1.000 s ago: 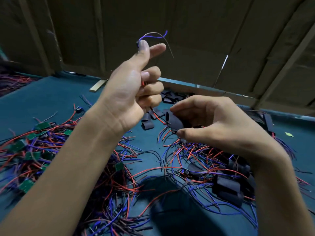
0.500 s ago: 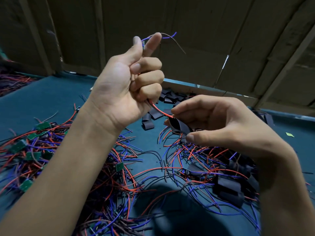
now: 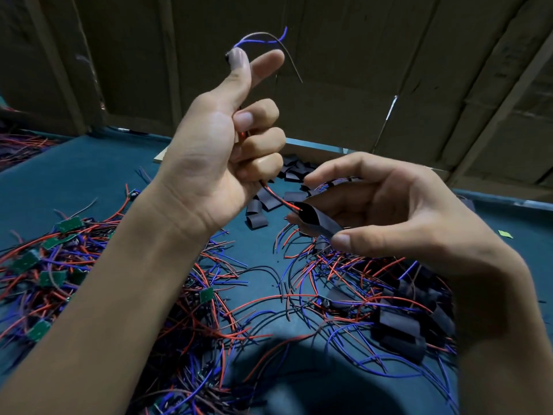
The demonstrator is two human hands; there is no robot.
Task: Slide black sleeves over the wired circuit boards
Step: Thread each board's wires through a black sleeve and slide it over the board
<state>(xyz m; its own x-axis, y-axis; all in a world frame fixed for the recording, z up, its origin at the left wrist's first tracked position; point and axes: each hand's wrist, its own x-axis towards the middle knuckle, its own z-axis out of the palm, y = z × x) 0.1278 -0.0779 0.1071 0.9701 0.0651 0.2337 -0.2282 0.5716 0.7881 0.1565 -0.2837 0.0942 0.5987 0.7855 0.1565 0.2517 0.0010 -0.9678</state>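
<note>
Right now left hand [image 3: 218, 163] is gripping the wired board closed-fisted – red lead [image 3: 276, 197] just entering the black sleeve [image 3: 317, 220] the right hand [image 3: 398, 214] is pinching, above the counter [image 3: 74, 181]. Next: feeding wires through, pulling the sleeve over the board.

Backdrop: brown cardboard panels [image 3: 344, 70] across the top of frame, creased, with diagonal folds at upper right. Work surface is a teal mat [image 3: 74, 175], filling the lower two thirds. Metal edge strip [image 3: 314, 144] where mat meets cardboard, centre. Lighting dim; dark shadow at bottom centre.
</note>
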